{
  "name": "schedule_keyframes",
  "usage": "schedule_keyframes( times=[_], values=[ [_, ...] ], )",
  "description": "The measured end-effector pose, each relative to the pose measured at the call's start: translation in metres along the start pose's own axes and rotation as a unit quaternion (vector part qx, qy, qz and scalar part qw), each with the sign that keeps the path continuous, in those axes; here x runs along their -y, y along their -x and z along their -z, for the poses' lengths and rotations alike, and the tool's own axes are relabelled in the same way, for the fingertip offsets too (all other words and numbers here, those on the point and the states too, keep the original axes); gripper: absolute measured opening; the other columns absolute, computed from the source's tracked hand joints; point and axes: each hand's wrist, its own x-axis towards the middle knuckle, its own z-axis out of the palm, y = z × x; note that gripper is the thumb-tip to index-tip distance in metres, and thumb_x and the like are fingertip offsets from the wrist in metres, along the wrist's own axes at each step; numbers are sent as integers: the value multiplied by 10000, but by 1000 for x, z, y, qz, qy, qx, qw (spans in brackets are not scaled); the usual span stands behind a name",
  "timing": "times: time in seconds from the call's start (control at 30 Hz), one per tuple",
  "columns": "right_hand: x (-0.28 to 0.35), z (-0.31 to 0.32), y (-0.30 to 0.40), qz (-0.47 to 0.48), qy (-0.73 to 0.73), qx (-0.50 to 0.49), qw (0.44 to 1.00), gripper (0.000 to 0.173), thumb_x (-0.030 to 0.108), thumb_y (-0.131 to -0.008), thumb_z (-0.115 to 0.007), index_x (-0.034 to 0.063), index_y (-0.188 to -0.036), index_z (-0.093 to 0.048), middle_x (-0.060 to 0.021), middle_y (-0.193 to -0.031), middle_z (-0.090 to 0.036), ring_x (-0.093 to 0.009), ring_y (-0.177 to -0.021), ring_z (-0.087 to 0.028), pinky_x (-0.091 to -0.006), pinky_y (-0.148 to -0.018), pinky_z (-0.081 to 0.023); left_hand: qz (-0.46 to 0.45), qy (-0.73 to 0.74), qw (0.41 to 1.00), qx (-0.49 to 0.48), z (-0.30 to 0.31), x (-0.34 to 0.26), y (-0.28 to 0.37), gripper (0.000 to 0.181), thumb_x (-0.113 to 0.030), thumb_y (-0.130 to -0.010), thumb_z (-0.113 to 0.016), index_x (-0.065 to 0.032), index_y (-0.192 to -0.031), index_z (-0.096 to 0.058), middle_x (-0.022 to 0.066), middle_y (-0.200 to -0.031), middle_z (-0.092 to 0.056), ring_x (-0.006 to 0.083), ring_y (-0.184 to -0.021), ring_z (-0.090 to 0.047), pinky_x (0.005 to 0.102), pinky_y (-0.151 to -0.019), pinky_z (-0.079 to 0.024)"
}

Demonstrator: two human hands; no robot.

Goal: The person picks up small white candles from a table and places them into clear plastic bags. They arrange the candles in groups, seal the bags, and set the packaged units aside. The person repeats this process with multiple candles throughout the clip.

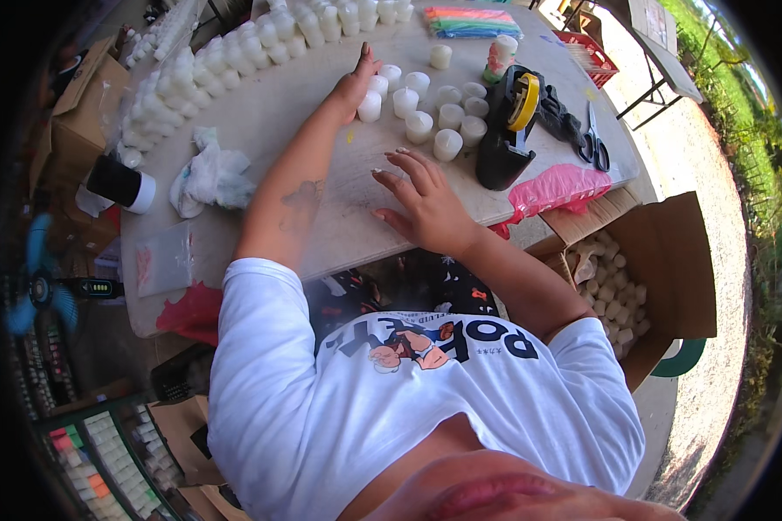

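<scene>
Several short white votive candles (405, 102) stand in a loose group on the pale tabletop. My left hand (355, 84) is upright on its edge at the group's far left side, its palm against or close beside the leftmost candles; whether it touches them I cannot tell. Below the group hovers my right hand (423, 202), fingers spread and slightly bent, holding nothing, near the table's front edge. A black tape dispenser (503, 137) with a roll of yellow tape (524, 102) stands just right of the candles. One candle (440, 56) stands apart behind them.
Rows of wrapped white candles (234, 58) line the back left. Coloured plastic packs (472, 23), scissors (593, 140), a dark glove (560, 114) and pink plastic (560, 189) lie right. A cardboard box (671, 260) of candles stands beside the table. A crumpled white bag (215, 176) lies left.
</scene>
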Motion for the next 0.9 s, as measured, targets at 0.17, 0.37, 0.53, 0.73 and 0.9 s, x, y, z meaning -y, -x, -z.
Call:
schedule_keyframes(
  times=[0.17,0.37,0.53,0.73,0.9],
  values=[
    [4,-10,10,-15,-10,5,1000,429,215,-768,-677,80,-1149,-534,-147,-1246,-466,-340,-1191,-428,-428,-976,-345,-51,-246,968,-30,7,2,-15,825,-673,-843,-413,-71,-1402,-342,132,-1485,-261,239,-1349,-293,370,-1074,-261],
    [5,13,13,-121,37,-66,990,441,133,-791,-642,24,-1189,-486,-187,-1194,-469,-354,-1059,-518,-416,-861,-445,-203,-597,776,16,-24,-19,-9,674,-644,-807,-508,-279,-1367,-424,112,-1460,-320,312,-1331,-318,407,-1065,-283],
    [-23,29,-6,-227,147,31,962,449,120,-841,-548,-21,-1243,-406,-265,-1165,-457,-374,-937,-592,-401,-721,-533,-301,-587,751,-29,-22,-10,-14,614,-547,-811,-567,-221,-1323,-475,103,-1366,-441,304,-1224,-444,381,-994,-372],
    [-40,21,-8,-258,154,70,951,348,94,-824,-528,-1,-1144,-430,-267,-1123,-474,-361,-875,-618,-398,-677,-546,-178,-446,876,-32,-40,-8,72,410,-188,-825,-652,-37,-1189,-540,117,-1068,-584,188,-854,-595,303,-772,-493],
    [-12,43,-16,-271,45,46,960,370,90,-783,-591,19,-1112,-440,-245,-1084,-488,-388,-849,-598,-432,-717,-518,-155,-297,942,22,-46,40,75,327,-157,-818,-618,0,-1099,-561,151,-990,-600,232,-866,-607,333,-791,-486]
  ],
)
